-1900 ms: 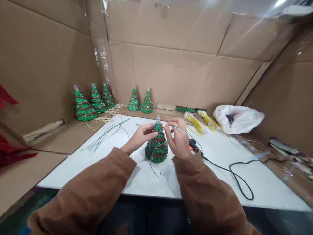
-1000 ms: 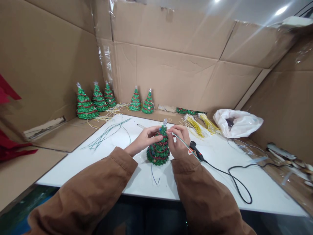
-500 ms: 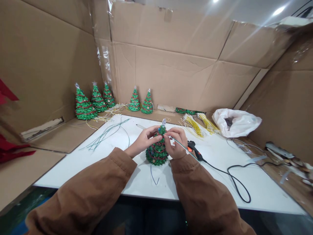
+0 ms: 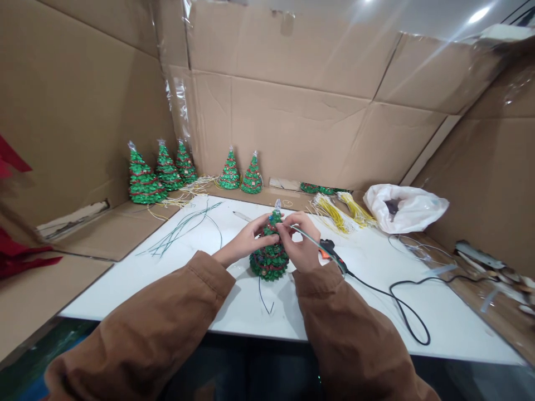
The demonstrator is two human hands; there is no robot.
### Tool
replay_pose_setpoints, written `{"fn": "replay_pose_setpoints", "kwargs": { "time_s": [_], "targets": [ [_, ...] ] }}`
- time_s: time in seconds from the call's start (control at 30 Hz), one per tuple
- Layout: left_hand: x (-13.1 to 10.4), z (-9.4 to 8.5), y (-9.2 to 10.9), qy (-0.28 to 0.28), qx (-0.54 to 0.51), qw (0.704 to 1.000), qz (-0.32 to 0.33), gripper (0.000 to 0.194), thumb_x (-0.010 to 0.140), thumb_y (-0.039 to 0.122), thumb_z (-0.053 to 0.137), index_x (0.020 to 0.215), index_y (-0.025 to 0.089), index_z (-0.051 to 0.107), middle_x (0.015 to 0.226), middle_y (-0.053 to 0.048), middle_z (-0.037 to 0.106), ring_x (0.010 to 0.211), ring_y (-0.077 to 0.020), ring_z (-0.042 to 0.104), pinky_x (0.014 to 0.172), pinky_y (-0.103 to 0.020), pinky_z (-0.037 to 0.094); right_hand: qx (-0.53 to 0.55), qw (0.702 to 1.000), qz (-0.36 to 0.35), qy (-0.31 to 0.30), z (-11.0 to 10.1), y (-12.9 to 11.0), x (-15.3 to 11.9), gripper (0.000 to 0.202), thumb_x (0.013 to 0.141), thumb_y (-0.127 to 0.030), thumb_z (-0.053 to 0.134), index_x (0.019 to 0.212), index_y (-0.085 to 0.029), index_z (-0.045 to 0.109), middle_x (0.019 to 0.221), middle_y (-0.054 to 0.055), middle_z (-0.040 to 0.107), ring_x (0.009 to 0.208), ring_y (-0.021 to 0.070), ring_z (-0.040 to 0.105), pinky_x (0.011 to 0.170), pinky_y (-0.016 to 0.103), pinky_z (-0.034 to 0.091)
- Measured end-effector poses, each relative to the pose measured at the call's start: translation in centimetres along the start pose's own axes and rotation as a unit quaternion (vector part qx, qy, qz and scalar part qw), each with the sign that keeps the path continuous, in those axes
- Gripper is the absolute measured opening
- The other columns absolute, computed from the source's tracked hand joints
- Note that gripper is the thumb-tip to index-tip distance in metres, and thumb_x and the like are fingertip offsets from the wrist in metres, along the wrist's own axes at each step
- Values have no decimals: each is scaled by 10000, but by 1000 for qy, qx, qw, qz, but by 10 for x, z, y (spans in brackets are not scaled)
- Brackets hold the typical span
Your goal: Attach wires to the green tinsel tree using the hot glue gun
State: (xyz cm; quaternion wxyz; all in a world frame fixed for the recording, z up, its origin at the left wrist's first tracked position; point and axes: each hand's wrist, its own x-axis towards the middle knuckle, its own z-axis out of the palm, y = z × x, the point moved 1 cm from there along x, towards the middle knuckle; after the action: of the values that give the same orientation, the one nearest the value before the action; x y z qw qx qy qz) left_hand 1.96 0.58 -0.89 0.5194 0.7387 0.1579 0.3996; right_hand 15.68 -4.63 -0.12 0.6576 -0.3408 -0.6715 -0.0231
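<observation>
A small green Christmas tree (image 4: 270,262) with red garland and a clear star on top stands upright on the white table in front of me. My left hand (image 4: 253,236) grips its upper left side, thumb across the front. On the other side my right hand (image 4: 300,238) pinches a thin green-white wire (image 4: 311,240) against the tree's upper part; the wire's free length trails back over my right wrist. A dark thin wire (image 4: 262,295) comes out from under the tree's base. Exactly where the pinched wire meets the tree is hidden by my fingers.
Loose green wires (image 4: 179,228) lie at left. A black and orange glue gun (image 4: 332,253) with a black cord rests by my right wrist. Behind are yellow wire bundles (image 4: 332,213), a white plastic bag (image 4: 405,209) and several finished-looking trees (image 4: 144,181). Cardboard walls (image 4: 284,122) enclose the table.
My right fingers have drawn together slightly and shifted a little left at the tree's upper part. The wire bends a bit more. My left hand keeps its hold.
</observation>
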Motion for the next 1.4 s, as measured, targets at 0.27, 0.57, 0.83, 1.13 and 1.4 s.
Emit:
{"fn": "replay_pose_setpoints", "kwargs": {
  "time_s": [0.27,0.57,0.83,1.13,1.4],
  "targets": [
    [1,4,-6,0,-37,998,-47,442,783,377,654,1146,143,563,1065,-88,646,1010,-223,591,874,-318,446,60,996,40,-56,-6,10,-7,403,959,-406,260,982,-170,585,815,57,608,702,149,607,616,304,509],
    [1,4,-3,-2,4,999,-45,477,794,375,634,1199,146,532,1163,-92,613,1079,-233,548,939,-351,411,37,998,28,33,-1,9,-3,61,875,-253,526,854,-198,540,807,14,571,708,126,571,602,266,485],
    [1,2,-8,0,22,999,-42,432,795,395,625,1149,158,551,1115,-72,621,1040,-220,557,902,-321,420,-142,978,-140,56,-15,-3,7,101,837,-137,569,802,-212,626,759,28,589,737,163,552,675,334,466],
    [-1,2,-7,-1,70,997,-23,396,804,415,606,1094,149,557,1014,-57,615,958,-201,549,845,-295,425,-108,973,-203,-11,-16,-6,4,138,842,-128,547,895,-221,634,810,45,642,747,165,584,659,330,488],
    [-2,3,-8,5,74,997,-34,439,799,428,607,1144,163,549,1078,-65,619,989,-213,556,863,-305,430,-87,981,-160,60,-17,-1,7,102,825,-130,584,843,-216,636,755,30,646,710,160,599,645,325,500]
  ]
}}
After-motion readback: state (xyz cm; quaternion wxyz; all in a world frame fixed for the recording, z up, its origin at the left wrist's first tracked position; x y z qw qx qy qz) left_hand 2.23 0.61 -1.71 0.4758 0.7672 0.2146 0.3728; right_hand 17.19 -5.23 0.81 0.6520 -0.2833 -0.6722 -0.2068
